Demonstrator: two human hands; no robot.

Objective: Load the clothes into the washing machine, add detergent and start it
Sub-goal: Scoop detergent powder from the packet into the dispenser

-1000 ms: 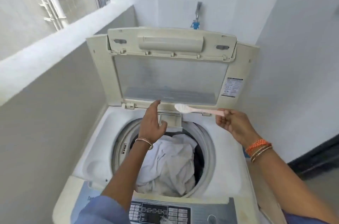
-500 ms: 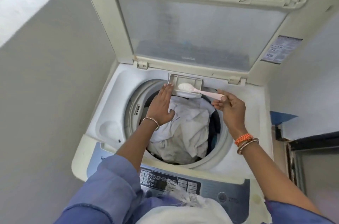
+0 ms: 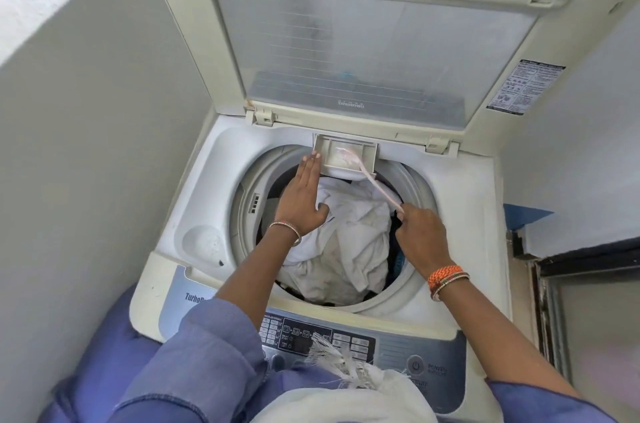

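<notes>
sleeves [image 3: 221, 339]: blue, rolled | left wrist: thin bangle [image 3: 285, 230] | right wrist: orange thread band [image 3: 446, 275]

Head camera looks steeply down, close, onto the open washing machine [image 3: 460, 208].

— What's carrying everything in front of you?

— The washer [image 3: 460, 214], a top-loader with its lid [image 3: 363, 52] standing upright at the back. Its white top deck rings the drum [image 3: 420, 201].

— And what lies in the drum?

— Clothes [image 3: 346, 242]: crumpled white cloth on top, something dark showing at the right edge beneath it.

— Anything else sitting on the washer?

— At the back rim you have the detergent tray [image 3: 346, 156] pulled out over the drum, with pale powder in it. A shallow round recess [image 3: 202, 242] sits in the deck's front-left corner. The control panel [image 3: 391, 346] runs along the near edge, and a white sack [image 3: 349, 398] with a frayed top lies against it.
</notes>
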